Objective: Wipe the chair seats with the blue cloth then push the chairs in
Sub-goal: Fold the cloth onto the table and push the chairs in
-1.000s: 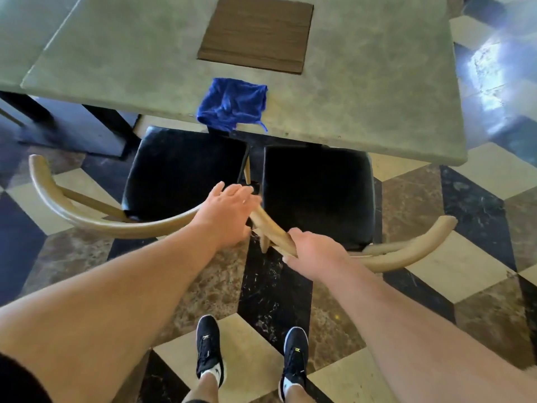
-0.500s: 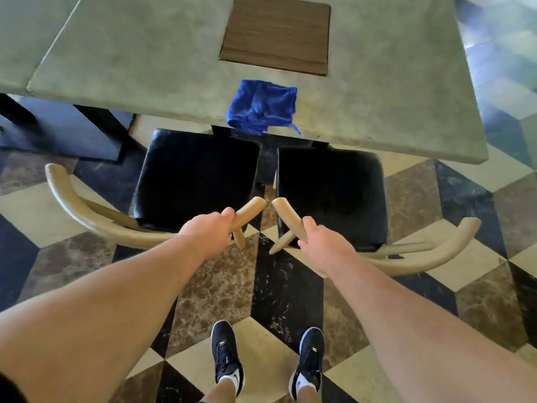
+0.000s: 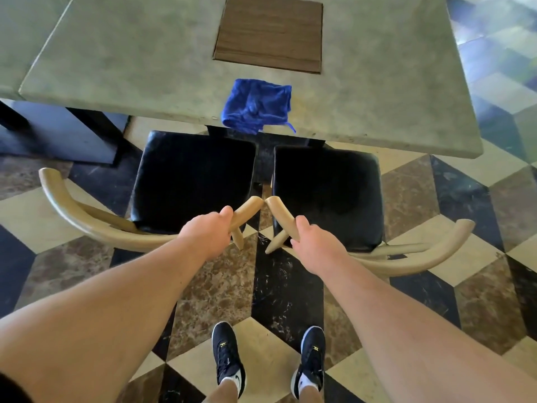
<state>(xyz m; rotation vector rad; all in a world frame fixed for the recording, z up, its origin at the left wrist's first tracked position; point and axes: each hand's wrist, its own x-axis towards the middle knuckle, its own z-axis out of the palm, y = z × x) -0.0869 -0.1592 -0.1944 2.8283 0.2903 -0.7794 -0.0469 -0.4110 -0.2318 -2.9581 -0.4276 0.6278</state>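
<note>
Two chairs with black seats stand side by side at the near edge of the table. The left chair's seat [image 3: 193,178] and the right chair's seat [image 3: 327,193] lie mostly in front of the table edge. My left hand [image 3: 207,232] grips the right end of the left chair's curved wooden backrest [image 3: 75,216]. My right hand [image 3: 315,247] grips the left end of the right chair's backrest [image 3: 436,254]. The two backrest tips nearly touch between the seats. The blue cloth [image 3: 257,104] lies crumpled on the table's near edge, above the gap between the chairs.
The grey-green table [image 3: 130,62] has a brown wooden inset [image 3: 268,33] in its middle. A dark table base [image 3: 58,132] stands at the left. The floor is a checkered marble pattern [image 3: 287,286]. My feet in black shoes [image 3: 228,359] stand behind the chairs.
The two backrests were overlapping a second ago; they have separated and now meet tip to tip. Both hands shifted their hold on the backrest ends, and the chairs stand squarer to the table.
</note>
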